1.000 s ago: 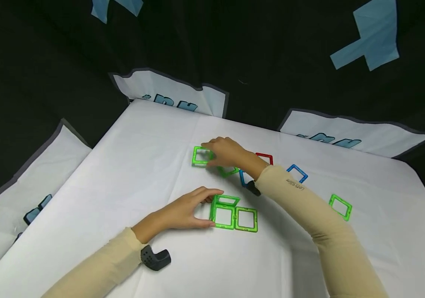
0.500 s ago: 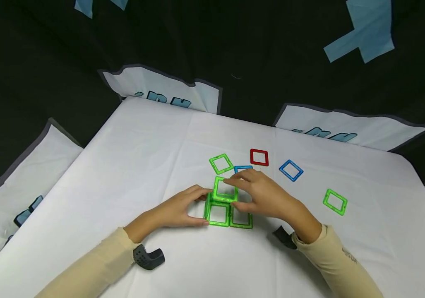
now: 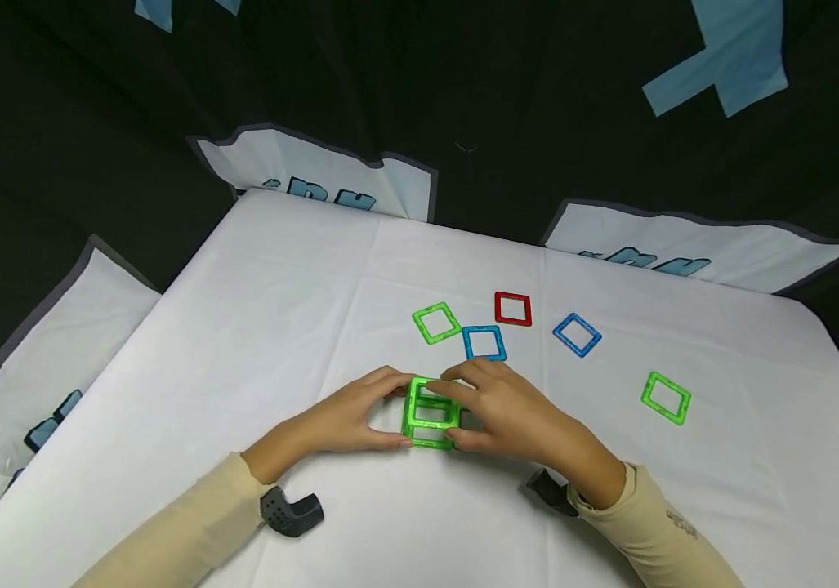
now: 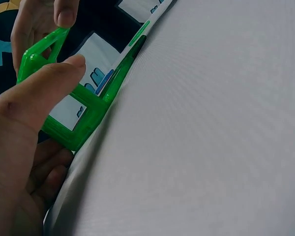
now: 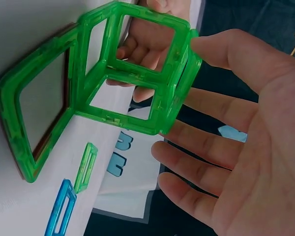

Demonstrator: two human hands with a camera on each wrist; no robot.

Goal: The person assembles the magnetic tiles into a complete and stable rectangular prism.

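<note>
Green tile box (image 3: 430,424) stands on desk (image 3: 243,327), left hand (image 3: 356,412) fingers clamped on its left side, right hand (image 3: 515,408) pinching the top tile (image 5: 179,98) between thumb and fingers, blue tile (image 3: 481,329) flat beyond.

No complete word can be read. Blue, dark-outlined letters (image 3: 355,200) stand on the white panels (image 3: 404,184), only partly visible; small print (image 3: 681,523) on the right sleeve (image 3: 650,539) is too blurred for reading.

Green tiles (image 3: 432,424), red tile (image 3: 497,308), 2 blue tiles (image 3: 482,329), white tablecloth (image 3: 272,327)
</note>
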